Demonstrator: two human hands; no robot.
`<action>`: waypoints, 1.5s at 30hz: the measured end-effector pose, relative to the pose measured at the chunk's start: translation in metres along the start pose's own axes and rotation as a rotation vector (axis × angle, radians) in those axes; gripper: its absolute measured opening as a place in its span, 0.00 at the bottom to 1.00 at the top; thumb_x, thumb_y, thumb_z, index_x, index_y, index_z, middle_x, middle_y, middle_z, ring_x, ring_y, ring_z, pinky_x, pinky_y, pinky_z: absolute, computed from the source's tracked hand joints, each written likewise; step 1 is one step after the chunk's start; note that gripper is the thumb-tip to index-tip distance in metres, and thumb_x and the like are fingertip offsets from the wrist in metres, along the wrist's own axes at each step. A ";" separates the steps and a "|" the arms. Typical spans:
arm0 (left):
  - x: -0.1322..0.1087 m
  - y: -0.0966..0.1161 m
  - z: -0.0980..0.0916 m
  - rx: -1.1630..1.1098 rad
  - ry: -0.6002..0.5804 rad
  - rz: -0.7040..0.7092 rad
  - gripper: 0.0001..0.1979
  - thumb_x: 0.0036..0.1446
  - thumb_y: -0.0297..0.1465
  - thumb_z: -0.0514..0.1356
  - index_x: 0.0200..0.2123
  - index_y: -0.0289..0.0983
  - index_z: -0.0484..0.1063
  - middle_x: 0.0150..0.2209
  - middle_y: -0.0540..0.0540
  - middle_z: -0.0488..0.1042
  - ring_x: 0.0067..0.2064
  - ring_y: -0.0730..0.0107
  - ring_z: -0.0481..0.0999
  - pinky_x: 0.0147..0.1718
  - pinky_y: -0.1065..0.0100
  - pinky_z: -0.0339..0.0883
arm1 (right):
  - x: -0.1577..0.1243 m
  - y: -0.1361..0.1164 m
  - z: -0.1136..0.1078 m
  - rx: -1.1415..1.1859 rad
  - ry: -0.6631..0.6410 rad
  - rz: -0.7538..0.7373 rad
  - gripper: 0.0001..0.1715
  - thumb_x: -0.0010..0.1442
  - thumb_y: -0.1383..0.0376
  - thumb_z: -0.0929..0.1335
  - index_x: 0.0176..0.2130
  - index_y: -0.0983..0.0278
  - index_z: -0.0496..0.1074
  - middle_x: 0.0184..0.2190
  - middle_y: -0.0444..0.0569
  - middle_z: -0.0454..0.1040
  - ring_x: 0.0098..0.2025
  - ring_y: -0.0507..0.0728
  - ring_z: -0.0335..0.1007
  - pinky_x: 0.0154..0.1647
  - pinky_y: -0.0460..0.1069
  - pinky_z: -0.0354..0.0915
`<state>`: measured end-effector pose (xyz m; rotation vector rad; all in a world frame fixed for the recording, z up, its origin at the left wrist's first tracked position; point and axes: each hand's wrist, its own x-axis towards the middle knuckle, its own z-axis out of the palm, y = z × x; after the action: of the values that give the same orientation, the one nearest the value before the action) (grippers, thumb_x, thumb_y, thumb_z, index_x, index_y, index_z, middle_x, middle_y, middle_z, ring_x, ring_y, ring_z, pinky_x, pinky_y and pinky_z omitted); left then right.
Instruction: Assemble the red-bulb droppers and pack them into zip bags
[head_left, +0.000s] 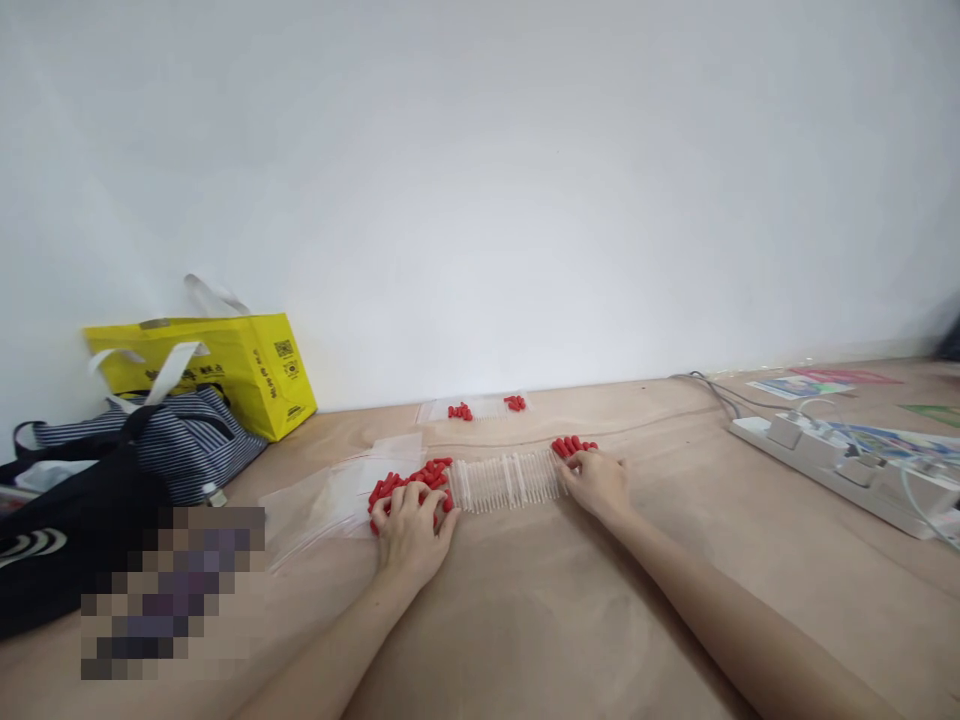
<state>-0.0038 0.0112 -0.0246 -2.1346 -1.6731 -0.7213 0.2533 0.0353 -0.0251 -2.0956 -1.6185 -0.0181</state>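
My left hand rests on a pile of small red cylindrical pieces, its fingers bent and apart. One red piece lies between its thumb and forefinger; I cannot tell whether it is gripped. A row of thin clear tubes lies side by side on the table between my two hands. At the row's right end, my right hand has its fingers closed together; anything in them is hidden. More red pieces lie just beyond those fingers.
Clear plastic bags lie left of the pile. Another flat bag with red pieces is near the wall. A yellow bag, a striped bag and a black bag stand left. A white power strip with cables sits right.
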 end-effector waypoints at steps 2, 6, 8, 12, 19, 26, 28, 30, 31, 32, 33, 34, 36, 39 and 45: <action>0.003 0.001 0.001 0.032 -0.009 0.009 0.09 0.51 0.36 0.55 0.31 0.40 0.71 0.37 0.44 0.69 0.41 0.58 0.64 0.42 0.55 0.49 | 0.002 -0.009 0.002 -0.068 -0.056 0.007 0.18 0.54 0.58 0.59 0.28 0.61 0.74 0.33 0.53 0.74 0.40 0.61 0.67 0.42 0.56 0.51; 0.006 0.001 0.004 0.068 -0.019 -0.009 0.09 0.52 0.36 0.54 0.30 0.39 0.71 0.37 0.44 0.68 0.41 0.58 0.63 0.43 0.55 0.48 | 0.007 -0.018 0.007 -0.133 -0.092 0.024 0.17 0.54 0.63 0.59 0.29 0.65 0.74 0.33 0.57 0.74 0.40 0.62 0.67 0.43 0.56 0.49; 0.006 0.001 0.005 0.083 -0.014 -0.024 0.09 0.52 0.37 0.54 0.29 0.39 0.71 0.37 0.44 0.69 0.42 0.57 0.63 0.43 0.54 0.48 | 0.010 -0.020 0.010 -0.142 -0.093 0.023 0.16 0.53 0.65 0.59 0.32 0.66 0.74 0.33 0.58 0.73 0.40 0.61 0.66 0.44 0.56 0.49; 0.006 0.001 0.005 0.102 -0.005 -0.033 0.10 0.51 0.36 0.55 0.27 0.38 0.71 0.36 0.43 0.69 0.41 0.56 0.63 0.43 0.54 0.49 | 0.014 -0.023 0.015 -0.147 -0.101 0.009 0.15 0.50 0.69 0.61 0.37 0.64 0.72 0.37 0.57 0.72 0.45 0.61 0.63 0.44 0.56 0.48; 0.006 0.000 0.003 0.087 0.049 -0.045 0.09 0.52 0.33 0.53 0.28 0.36 0.71 0.36 0.42 0.70 0.40 0.55 0.63 0.43 0.54 0.50 | 0.012 -0.024 0.017 -0.144 -0.085 0.007 0.15 0.51 0.68 0.60 0.37 0.65 0.72 0.37 0.59 0.72 0.46 0.63 0.63 0.45 0.58 0.48; -0.010 0.007 -0.012 -0.293 -0.063 0.293 0.06 0.55 0.30 0.52 0.32 0.39 0.68 0.36 0.45 0.70 0.41 0.61 0.65 0.41 0.60 0.55 | -0.001 -0.017 0.006 -0.096 -0.025 -0.167 0.16 0.57 0.67 0.57 0.36 0.72 0.69 0.39 0.63 0.69 0.45 0.64 0.62 0.45 0.56 0.52; -0.015 0.012 -0.014 -0.411 -0.197 0.374 0.05 0.55 0.28 0.52 0.32 0.39 0.67 0.35 0.47 0.70 0.40 0.63 0.66 0.39 0.61 0.56 | -0.011 -0.009 0.005 0.036 -0.007 -0.302 0.14 0.58 0.67 0.55 0.35 0.69 0.67 0.36 0.59 0.70 0.40 0.60 0.65 0.41 0.53 0.56; -0.018 0.016 -0.015 -0.483 -0.280 0.370 0.05 0.54 0.27 0.52 0.31 0.38 0.67 0.33 0.47 0.70 0.39 0.63 0.67 0.38 0.61 0.58 | -0.024 0.000 0.006 0.243 -0.015 -0.439 0.12 0.59 0.67 0.54 0.35 0.67 0.64 0.30 0.54 0.70 0.32 0.57 0.66 0.34 0.50 0.59; -0.018 0.017 -0.015 -0.509 -0.298 0.353 0.05 0.53 0.26 0.52 0.32 0.38 0.67 0.34 0.47 0.69 0.39 0.63 0.67 0.38 0.61 0.59 | -0.031 0.004 0.007 0.336 -0.032 -0.487 0.11 0.59 0.68 0.54 0.35 0.65 0.62 0.28 0.51 0.69 0.29 0.55 0.65 0.31 0.49 0.60; -0.019 0.018 -0.014 -0.533 -0.306 0.337 0.07 0.52 0.26 0.52 0.34 0.38 0.67 0.35 0.47 0.69 0.39 0.63 0.67 0.39 0.61 0.59 | -0.037 0.006 0.007 0.409 -0.051 -0.521 0.10 0.59 0.68 0.54 0.35 0.65 0.62 0.27 0.50 0.69 0.28 0.55 0.65 0.30 0.49 0.60; -0.018 0.019 -0.014 -0.555 -0.310 0.328 0.09 0.51 0.26 0.53 0.36 0.38 0.67 0.36 0.46 0.69 0.40 0.63 0.67 0.40 0.61 0.60 | -0.043 0.007 0.006 0.462 -0.060 -0.546 0.10 0.59 0.68 0.55 0.35 0.64 0.62 0.27 0.49 0.69 0.28 0.55 0.65 0.30 0.49 0.60; -0.018 0.019 -0.013 -0.575 -0.315 0.329 0.11 0.50 0.26 0.54 0.38 0.39 0.68 0.37 0.46 0.69 0.40 0.63 0.67 0.40 0.61 0.60 | -0.049 0.007 0.005 0.501 -0.061 -0.567 0.10 0.59 0.69 0.55 0.37 0.64 0.62 0.29 0.50 0.69 0.30 0.55 0.65 0.31 0.49 0.61; -0.017 0.020 -0.011 -0.598 -0.328 0.341 0.10 0.51 0.28 0.54 0.38 0.40 0.70 0.38 0.46 0.68 0.41 0.64 0.68 0.41 0.63 0.61 | -0.056 0.004 0.003 0.545 -0.073 -0.614 0.13 0.58 0.70 0.55 0.40 0.64 0.63 0.33 0.51 0.70 0.35 0.55 0.66 0.35 0.49 0.61; -0.016 0.023 -0.009 -0.596 -0.320 0.335 0.08 0.54 0.30 0.53 0.33 0.40 0.72 0.35 0.47 0.69 0.39 0.65 0.68 0.39 0.65 0.61 | -0.063 -0.003 0.000 0.558 -0.139 -0.667 0.15 0.58 0.71 0.55 0.40 0.63 0.66 0.35 0.51 0.69 0.37 0.55 0.66 0.37 0.49 0.61; -0.018 0.025 -0.004 -0.531 -0.262 0.150 0.07 0.58 0.31 0.49 0.34 0.40 0.66 0.33 0.50 0.72 0.36 0.65 0.68 0.40 0.59 0.55 | -0.071 -0.014 -0.002 0.528 -0.169 -0.635 0.11 0.59 0.68 0.57 0.32 0.63 0.66 0.29 0.47 0.69 0.34 0.54 0.65 0.36 0.48 0.59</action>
<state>0.0165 -0.0115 -0.0300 -2.7926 -1.5405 -0.9578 0.2201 -0.0277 -0.0400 -1.1688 -2.0510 0.3429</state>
